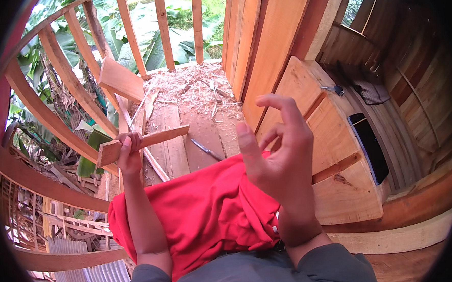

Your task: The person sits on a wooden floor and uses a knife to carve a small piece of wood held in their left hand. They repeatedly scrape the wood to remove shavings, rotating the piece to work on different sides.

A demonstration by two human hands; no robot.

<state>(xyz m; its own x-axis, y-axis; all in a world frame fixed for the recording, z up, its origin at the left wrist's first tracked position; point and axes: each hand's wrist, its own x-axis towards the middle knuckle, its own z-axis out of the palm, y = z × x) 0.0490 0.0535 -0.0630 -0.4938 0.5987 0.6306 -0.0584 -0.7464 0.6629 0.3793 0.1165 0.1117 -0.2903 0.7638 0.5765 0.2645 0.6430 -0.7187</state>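
Note:
My left hand (129,150) is closed around a flat strip of wood (165,137), which tapers toward its right end. I hold it out level beyond my lap. My right hand (284,156) is raised at the right with nothing in it, thumb and forefinger curved well apart. A red cloth (203,203) is spread across my lap beneath both forearms. On the plank floor past the cloth lies a knife (206,148), its blade pointing away to the left.
Wood shavings (192,89) cover the far floorboards (170,156). Slatted railing (69,80) curves along the left, near a leaning wood block (120,77). On the right, a wooden door (333,140) stands beside a ledge with a dark phone (368,149).

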